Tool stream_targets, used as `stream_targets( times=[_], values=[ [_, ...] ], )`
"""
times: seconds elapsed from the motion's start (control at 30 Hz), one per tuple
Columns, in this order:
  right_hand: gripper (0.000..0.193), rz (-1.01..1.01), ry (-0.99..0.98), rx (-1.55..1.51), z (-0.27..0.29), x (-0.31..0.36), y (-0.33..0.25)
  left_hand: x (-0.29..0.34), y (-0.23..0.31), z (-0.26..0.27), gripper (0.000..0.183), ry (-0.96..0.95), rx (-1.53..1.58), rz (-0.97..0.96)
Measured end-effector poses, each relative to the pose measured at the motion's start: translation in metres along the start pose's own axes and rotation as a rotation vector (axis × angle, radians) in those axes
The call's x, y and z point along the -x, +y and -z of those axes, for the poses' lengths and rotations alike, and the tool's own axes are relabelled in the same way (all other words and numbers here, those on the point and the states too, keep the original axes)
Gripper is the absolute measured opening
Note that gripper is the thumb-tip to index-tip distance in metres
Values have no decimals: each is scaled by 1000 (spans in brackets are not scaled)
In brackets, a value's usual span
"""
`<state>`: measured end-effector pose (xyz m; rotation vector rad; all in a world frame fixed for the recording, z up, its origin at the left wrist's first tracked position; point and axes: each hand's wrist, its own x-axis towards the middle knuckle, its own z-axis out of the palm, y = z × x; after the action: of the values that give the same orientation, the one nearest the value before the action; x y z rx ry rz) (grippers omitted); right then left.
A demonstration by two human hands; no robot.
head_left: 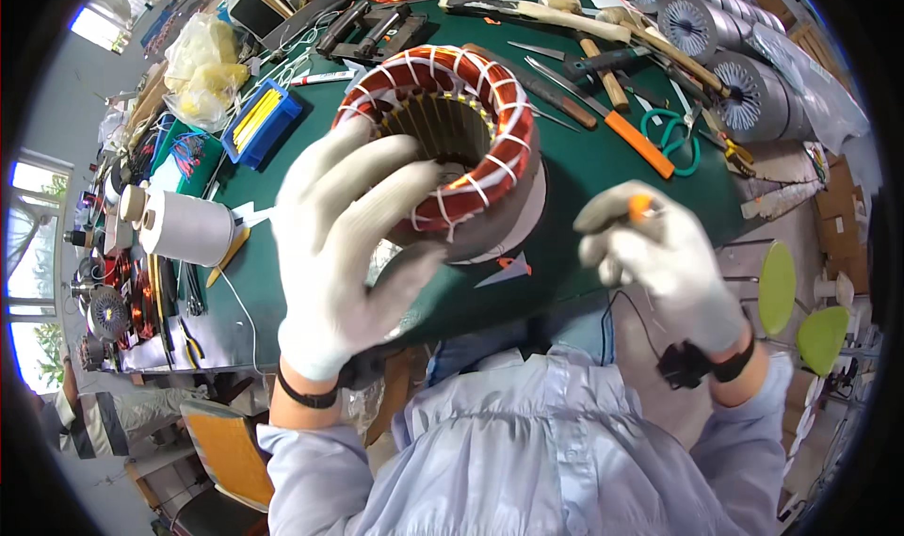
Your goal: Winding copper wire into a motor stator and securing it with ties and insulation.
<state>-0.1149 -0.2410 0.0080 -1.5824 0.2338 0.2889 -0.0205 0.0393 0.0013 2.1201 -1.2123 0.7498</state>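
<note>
A motor stator [527, 160] stands upright on the green table, its ring of copper windings [513, 112] laced with white cord. Yellow slot liners [438, 122] show around its bore. My left hand [344, 221], in a white glove, has its fingers spread over the stator's left side; whether they touch it I cannot tell. To the right of the stator, my gloved right hand [659, 254] is raised and closed around something with an orange end [642, 207], its rest hidden by the fingers. A small grey-white triangular piece [506, 271] lies in front of the stator.
White cord winds off a large spool [188, 227] at the left, near a blue box [262, 124] of yellow strips. Mallets [537, 16], an orange-handled tool [638, 144] and green-handled scissors [673, 136] lie at the back right. Several metal cores [744, 94] stand beyond them.
</note>
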Motion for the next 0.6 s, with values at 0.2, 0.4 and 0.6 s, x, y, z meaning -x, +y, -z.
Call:
stream_targets(
  times=[0.2, 0.4, 0.6],
  values=[
    [42, -152, -431, -625, -42, -2, 52, -13, 8, -24, 44, -68, -136, -71],
    [48, -297, -558, -1007, -63, -30, 61, -13, 33, -64, 22, 317, 352, 291],
    [42, -373, -329, -1042, -76, -25, 40, -4, 37, -74, 49, 360, 260, 288]
  ],
)
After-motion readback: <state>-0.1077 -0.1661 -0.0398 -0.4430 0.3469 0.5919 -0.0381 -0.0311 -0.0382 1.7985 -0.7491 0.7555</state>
